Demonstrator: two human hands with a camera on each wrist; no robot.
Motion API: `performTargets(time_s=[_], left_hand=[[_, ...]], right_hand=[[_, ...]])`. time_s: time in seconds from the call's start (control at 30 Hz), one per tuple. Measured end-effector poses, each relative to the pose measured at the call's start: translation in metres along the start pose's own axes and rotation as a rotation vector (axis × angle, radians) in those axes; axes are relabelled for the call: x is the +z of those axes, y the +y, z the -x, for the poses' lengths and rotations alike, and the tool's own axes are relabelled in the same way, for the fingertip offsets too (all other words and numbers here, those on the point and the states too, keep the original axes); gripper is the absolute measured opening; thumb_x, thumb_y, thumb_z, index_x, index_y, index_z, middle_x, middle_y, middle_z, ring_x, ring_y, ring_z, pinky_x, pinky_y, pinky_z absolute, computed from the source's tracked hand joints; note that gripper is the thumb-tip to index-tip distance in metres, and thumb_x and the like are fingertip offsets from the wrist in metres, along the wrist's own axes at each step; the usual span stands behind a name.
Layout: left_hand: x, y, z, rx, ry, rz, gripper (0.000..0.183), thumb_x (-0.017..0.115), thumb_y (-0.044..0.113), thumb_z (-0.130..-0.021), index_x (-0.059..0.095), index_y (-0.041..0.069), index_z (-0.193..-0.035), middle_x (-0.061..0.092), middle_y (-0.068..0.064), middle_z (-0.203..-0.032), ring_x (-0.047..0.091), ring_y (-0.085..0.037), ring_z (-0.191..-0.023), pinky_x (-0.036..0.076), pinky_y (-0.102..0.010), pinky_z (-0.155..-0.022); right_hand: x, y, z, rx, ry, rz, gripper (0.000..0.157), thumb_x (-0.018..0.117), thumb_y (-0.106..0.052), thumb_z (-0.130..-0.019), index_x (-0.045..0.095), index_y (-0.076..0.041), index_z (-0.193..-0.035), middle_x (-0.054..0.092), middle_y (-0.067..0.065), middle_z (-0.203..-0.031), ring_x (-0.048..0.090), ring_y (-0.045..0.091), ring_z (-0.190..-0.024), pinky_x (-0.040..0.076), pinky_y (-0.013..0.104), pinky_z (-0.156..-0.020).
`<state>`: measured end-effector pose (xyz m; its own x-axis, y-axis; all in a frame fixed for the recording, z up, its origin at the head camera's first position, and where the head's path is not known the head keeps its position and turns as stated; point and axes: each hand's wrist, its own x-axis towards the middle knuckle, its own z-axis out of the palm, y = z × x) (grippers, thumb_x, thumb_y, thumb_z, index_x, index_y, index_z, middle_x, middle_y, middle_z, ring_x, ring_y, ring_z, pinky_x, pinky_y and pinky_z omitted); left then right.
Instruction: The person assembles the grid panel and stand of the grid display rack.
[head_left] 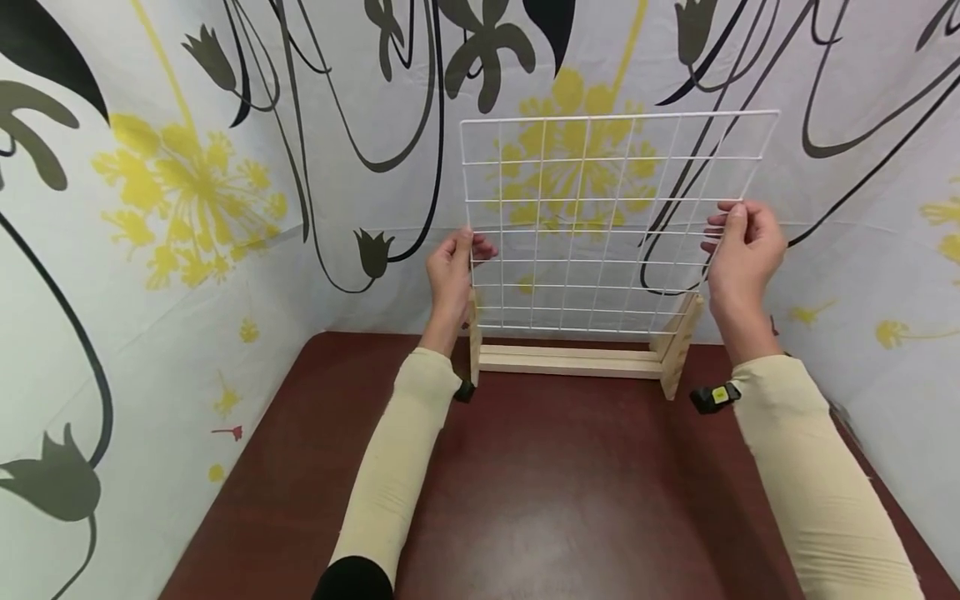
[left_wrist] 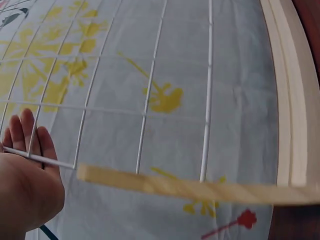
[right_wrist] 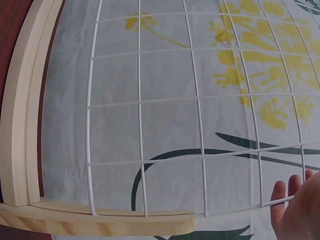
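Note:
A white wire grid panel (head_left: 577, 200) stands upright, its lower part between the two side posts of a wooden stand (head_left: 570, 360). My left hand (head_left: 453, 271) grips the panel's left edge just above the left post, thumb in front and fingers behind. On the other side my right hand (head_left: 750, 250) pinches the right edge somewhat higher, above the right post. In the left wrist view the side wire crosses the fingers of the left hand (left_wrist: 32, 175). The panel's lower side wire meets the wooden post (right_wrist: 100, 222) in the right wrist view.
The stand rests near the back of a dark red-brown table (head_left: 540, 483). Behind it hangs a white cloth (head_left: 405, 192) with yellow and dark plant prints, which also lines both sides. A small black wrist camera (head_left: 715, 397) is strapped to the right wrist.

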<state>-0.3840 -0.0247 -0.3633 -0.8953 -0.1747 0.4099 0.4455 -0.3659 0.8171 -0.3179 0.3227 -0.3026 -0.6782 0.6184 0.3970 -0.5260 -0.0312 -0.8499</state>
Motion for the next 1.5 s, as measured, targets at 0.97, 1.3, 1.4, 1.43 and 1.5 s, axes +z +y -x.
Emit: performTargets(time_s=[0.97, 1.3, 1.4, 1.43, 1.5], left_hand=[[-0.035, -0.026, 0.019, 0.162, -0.078, -0.356, 0.025, 0.065, 0.018, -0.107, 0.074, -0.005, -0.107, 0.079, -0.024, -0.106, 0.077, -0.034, -0.102, 0.059, -0.03, -0.088], [-0.042, -0.035, 0.025, 0.147, -0.033, -0.368, 0.023, 0.068, 0.017, -0.105, 0.076, -0.005, -0.106, 0.079, -0.025, -0.109, 0.074, -0.019, -0.095, 0.053, -0.016, -0.08], [-0.045, -0.038, 0.025, 0.15, -0.035, -0.385, 0.025, 0.069, 0.022, -0.104, 0.078, -0.002, -0.105, 0.08, -0.02, -0.111, 0.072, -0.03, -0.096, 0.052, -0.017, -0.077], [-0.046, -0.039, 0.024, 0.151, -0.042, -0.392, 0.026, 0.069, 0.024, -0.105, 0.078, -0.001, -0.105, 0.08, -0.019, -0.111, 0.072, -0.033, -0.097, 0.052, -0.017, -0.077], [-0.048, -0.041, 0.024, 0.15, -0.056, -0.405, 0.027, 0.068, 0.026, -0.105, 0.078, 0.0, -0.106, 0.08, -0.018, -0.112, 0.071, -0.04, -0.1, 0.053, -0.017, -0.077]], right_hand=[[-0.027, 0.046, 0.02, -0.071, -0.04, 0.23, 0.018, 0.052, -0.01, -0.109, 0.068, -0.005, -0.116, 0.072, -0.011, -0.093, 0.069, 0.002, -0.08, 0.058, 0.014, -0.068], [-0.041, 0.063, 0.027, -0.301, -0.017, 0.587, 0.026, 0.055, -0.024, -0.11, 0.074, -0.008, -0.119, 0.072, -0.019, -0.086, 0.064, -0.01, -0.081, 0.042, 0.01, -0.067], [-0.042, 0.066, 0.027, -0.328, -0.023, 0.606, 0.027, 0.055, -0.026, -0.11, 0.075, -0.01, -0.118, 0.074, -0.016, -0.087, 0.063, -0.012, -0.079, 0.042, 0.008, -0.067], [-0.042, 0.067, 0.027, -0.334, -0.023, 0.613, 0.027, 0.055, -0.026, -0.11, 0.075, -0.011, -0.118, 0.074, -0.015, -0.086, 0.062, -0.013, -0.078, 0.041, 0.008, -0.067], [-0.043, 0.068, 0.027, -0.343, -0.023, 0.624, 0.026, 0.055, -0.026, -0.11, 0.076, -0.011, -0.118, 0.074, -0.011, -0.086, 0.06, -0.014, -0.076, 0.04, 0.007, -0.067]])
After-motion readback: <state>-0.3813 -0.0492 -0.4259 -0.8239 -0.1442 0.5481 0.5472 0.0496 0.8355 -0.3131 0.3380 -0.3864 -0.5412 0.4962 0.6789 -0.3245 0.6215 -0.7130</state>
